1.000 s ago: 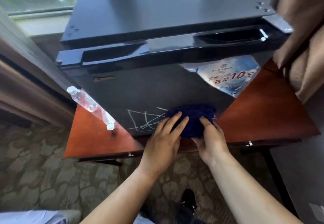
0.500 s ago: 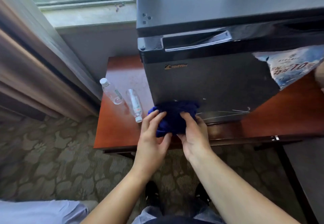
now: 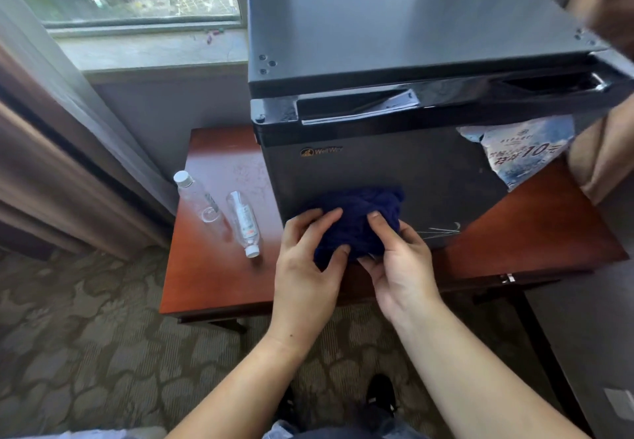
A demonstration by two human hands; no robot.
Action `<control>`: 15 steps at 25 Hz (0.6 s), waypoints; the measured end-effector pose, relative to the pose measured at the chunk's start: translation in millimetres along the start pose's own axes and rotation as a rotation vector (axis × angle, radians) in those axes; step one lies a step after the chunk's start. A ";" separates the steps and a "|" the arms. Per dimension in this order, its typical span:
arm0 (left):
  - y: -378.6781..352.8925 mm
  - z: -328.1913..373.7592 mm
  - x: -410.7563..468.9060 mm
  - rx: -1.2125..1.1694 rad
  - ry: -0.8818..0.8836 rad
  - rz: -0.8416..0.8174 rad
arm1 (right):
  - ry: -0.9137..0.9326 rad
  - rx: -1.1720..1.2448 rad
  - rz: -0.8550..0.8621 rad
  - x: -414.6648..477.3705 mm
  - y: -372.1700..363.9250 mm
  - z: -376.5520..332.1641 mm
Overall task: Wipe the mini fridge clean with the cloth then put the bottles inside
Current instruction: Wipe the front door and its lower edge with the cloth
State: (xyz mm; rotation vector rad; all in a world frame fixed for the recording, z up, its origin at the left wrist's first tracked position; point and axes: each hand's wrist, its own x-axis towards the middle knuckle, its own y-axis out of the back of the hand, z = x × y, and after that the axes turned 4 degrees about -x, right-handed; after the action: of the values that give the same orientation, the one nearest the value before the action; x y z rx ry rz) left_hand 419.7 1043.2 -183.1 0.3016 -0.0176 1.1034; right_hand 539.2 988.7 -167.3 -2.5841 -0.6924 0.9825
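- A bunched, dark blue knitted cloth (image 3: 360, 222) is pressed against the lower front of the black, box-shaped metal mini fridge (image 3: 394, 171), whose door is shut.
- The cloth is held in a two-handed grip: the left hand (image 3: 308, 267) is closed on its left and lower folds, with the fingers spread over the soft fabric.
- The right hand (image 3: 398, 267) is closed on the cloth's right side, its thumb pressed into the bundle from above.
- Just right of the grip, thin white scribbled lines (image 3: 439, 231) are seen on the smooth, matt door face.
- Above the grip, a small gold brand mark (image 3: 320, 152) is printed on the door, and a glossy recessed handle strip (image 3: 356, 109) runs along the door's top.
- Up and to the right of the grip, a crumpled, pale blue printed sticker (image 3: 521, 150) is stuck on the door.
- The fridge stands on a polished reddish-brown wooden tabletop (image 3: 212, 277).
- Left of the grip, two clear plastic bottles lie on the tabletop, well apart from the cloth: the nearer bottle with a labelled body (image 3: 244, 224) has its white cap pointed towards the person, and the farther bottle (image 3: 197, 196) has its white cap pointed away.
- Below the grip, a patterned grey-green carpet (image 3: 85, 335) covers the floor.
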 end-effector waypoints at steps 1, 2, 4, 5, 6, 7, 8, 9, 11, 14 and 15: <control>-8.3 1.9 0.3 0.036 0.003 -0.015 | -0.004 0.006 0.011 4.9 8.0 -3.8; -17.2 3.0 0.7 0.062 0.013 -0.037 | -0.006 0.010 0.026 10.4 16.5 -7.5; -38.7 2.5 2.0 0.089 0.052 -0.107 | -0.006 -0.001 0.068 23.9 35.4 -16.2; -51.0 1.7 2.5 0.096 0.071 -0.152 | 0.000 -0.012 0.093 32.2 46.2 -21.7; -66.4 -0.5 2.8 0.094 0.093 -0.200 | 0.009 -0.023 0.118 42.4 58.9 -28.4; -80.7 -2.4 2.9 0.082 0.111 -0.239 | 0.019 -0.034 0.137 52.1 70.8 -34.4; -94.9 -4.6 3.4 0.067 0.121 -0.266 | 0.026 -0.048 0.154 61.4 81.9 -39.8; -113.5 -6.9 3.2 0.053 0.125 -0.284 | 0.032 -0.057 0.170 71.3 95.9 -46.6; -145.2 -11.4 2.4 0.068 0.112 -0.309 | 0.039 -0.069 0.203 87.0 119.9 -57.8; -197.1 -22.3 1.8 0.075 0.125 -0.379 | 0.043 -0.092 0.237 115.5 161.6 -75.0; -209.3 -24.1 0.8 0.035 0.158 -0.407 | 0.042 -0.104 0.240 124.0 172.5 -78.7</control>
State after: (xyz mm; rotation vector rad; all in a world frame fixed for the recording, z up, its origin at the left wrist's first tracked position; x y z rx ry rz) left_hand 601.1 963.2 -254.5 0.2350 0.1963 0.7209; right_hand 731.0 901.5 -250.7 -2.8196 -0.4405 0.9808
